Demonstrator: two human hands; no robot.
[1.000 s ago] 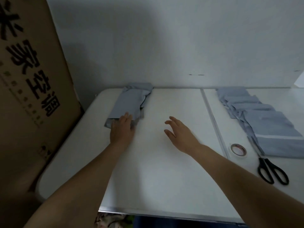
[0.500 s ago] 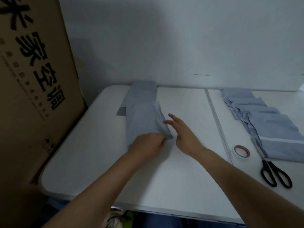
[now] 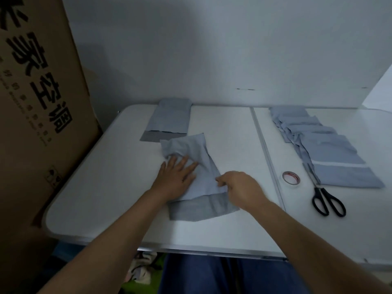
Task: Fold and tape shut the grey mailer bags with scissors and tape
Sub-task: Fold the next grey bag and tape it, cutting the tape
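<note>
Your left hand (image 3: 177,177) lies flat with its fingers spread, pressing down on the crumpled upper part of the grey mailer bag (image 3: 197,177) in the middle of the desk (image 3: 110,187). Your right hand (image 3: 241,187) has its fingers curled and pinches the right edge of that same bag, just above the darker grey flap (image 3: 203,206) that points toward you. The two hands sit close together on the one bag, not touching each other.

This bag is rumpled at its far end and its flap lies open and flat, so I judge you are only smoothing and squaring it; the fold is not yet made and no tape is on it.

Behind it, at the far left of the desk, another mailer (image 3: 169,122) lies flat with its own dark flap open, so that one looks unsealed too. I cannot tell whether more lie beneath it.

On the right half of the desk, a row of overlapping bags (image 3: 326,149) runs from the wall toward you; whether they are finished I cannot tell. The tape roll (image 3: 291,177) lies just left of that row, and the black scissors (image 3: 325,200) lie closed near its front end, both well apart from your hands.

By my reading, folding, cutting tape and sealing all remain for this bag.
</note>
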